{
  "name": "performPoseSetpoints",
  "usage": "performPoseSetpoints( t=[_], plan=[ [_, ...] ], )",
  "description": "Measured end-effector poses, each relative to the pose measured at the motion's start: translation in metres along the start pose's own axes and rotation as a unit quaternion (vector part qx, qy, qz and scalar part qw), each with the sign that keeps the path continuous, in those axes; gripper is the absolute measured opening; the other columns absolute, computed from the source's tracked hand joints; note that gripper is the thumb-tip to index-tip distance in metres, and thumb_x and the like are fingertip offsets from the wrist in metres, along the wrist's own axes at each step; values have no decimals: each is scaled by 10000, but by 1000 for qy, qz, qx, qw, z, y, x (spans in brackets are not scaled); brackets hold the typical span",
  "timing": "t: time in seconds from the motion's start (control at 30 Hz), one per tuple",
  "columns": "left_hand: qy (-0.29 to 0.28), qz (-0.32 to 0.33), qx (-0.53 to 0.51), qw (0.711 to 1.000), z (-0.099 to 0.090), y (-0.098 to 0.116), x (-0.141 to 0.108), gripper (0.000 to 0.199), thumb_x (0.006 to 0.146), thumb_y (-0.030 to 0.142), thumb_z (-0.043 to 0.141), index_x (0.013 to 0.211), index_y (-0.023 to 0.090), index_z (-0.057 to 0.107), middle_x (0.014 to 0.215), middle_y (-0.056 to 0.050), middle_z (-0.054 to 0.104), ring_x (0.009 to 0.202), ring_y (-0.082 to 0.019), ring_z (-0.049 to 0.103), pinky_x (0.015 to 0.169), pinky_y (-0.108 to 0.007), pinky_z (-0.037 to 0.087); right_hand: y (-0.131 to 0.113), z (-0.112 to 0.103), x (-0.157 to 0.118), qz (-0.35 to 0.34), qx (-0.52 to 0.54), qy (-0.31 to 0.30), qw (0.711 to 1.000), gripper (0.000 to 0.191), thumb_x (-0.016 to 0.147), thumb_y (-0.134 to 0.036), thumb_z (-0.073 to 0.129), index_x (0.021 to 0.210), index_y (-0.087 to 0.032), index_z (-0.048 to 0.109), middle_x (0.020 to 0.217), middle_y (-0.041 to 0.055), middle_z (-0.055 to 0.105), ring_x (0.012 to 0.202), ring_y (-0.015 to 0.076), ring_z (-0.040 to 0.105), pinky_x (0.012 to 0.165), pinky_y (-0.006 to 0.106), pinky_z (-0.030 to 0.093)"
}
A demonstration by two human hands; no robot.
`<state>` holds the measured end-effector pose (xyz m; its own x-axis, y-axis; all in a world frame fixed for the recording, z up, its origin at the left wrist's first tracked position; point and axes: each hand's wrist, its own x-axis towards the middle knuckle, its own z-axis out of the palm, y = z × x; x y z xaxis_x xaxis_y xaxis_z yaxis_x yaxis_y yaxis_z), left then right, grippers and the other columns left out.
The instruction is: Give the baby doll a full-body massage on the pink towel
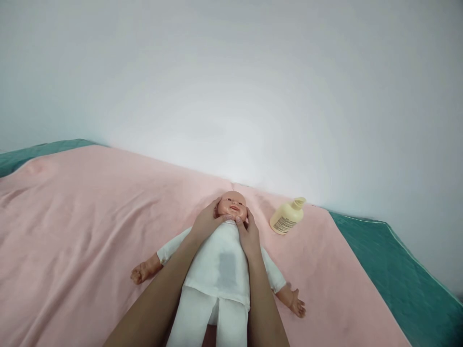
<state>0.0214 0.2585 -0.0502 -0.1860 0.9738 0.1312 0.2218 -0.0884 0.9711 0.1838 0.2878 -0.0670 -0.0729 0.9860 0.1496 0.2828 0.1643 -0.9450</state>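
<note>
A baby doll (213, 255) in a white top and white trousers lies on its back on the pink blanket, its head away from me and both arms spread out. My left hand (209, 220) cups one side of the doll's head, the thumb resting by its chin. On the opposite side my right hand (249, 235) holds the head and neck the same way, its thumb just below the chin. Some of my fingers are hidden beside and behind the head. A grey rectangular patch shows on the front of the top.
A pale yellow pump bottle (285, 218) with printed text stands on the pink blanket (90, 217), to the right of the doll's head. Green quilted cloth (394, 270) shows past the blanket at both sides. A plain pale wall (231, 86) rises behind.
</note>
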Motion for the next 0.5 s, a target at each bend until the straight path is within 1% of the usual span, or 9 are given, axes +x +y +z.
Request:
performPoseSetpoints(
  t=[0.2,0.37,0.43,0.5],
  plan=[
    [-18,23,50,998,-6,5,-1,634,855,447,531,1432,218,401,1454,-71,455,1336,-284,426,1099,-405,337,2,-5,1,-8,-13,-24,1000,773,862,-608,479,1467,-148,340,1474,114,415,1337,261,424,1111,411,325],
    [-32,32,61,997,-6,4,0,598,921,470,398,1456,207,360,1483,-64,414,1359,-254,396,1121,-386,297,0,-7,1,-6,-13,-18,1000,745,876,-624,442,1460,-168,365,1491,83,390,1381,249,359,1143,409,270],
    [-31,29,65,997,-6,4,-1,605,928,487,375,1461,202,347,1491,-65,402,1367,-252,383,1122,-387,293,-2,-7,0,2,-8,-16,1000,746,867,-624,462,1455,-172,376,1481,81,405,1375,252,370,1139,410,280],
    [-31,23,62,997,-6,5,-2,626,916,507,401,1464,211,339,1486,-69,410,1361,-260,392,1112,-389,308,-3,-6,-1,7,-6,-24,1000,771,852,-612,503,1469,-177,348,1456,90,443,1335,261,431,1114,415,325]
  ],
)
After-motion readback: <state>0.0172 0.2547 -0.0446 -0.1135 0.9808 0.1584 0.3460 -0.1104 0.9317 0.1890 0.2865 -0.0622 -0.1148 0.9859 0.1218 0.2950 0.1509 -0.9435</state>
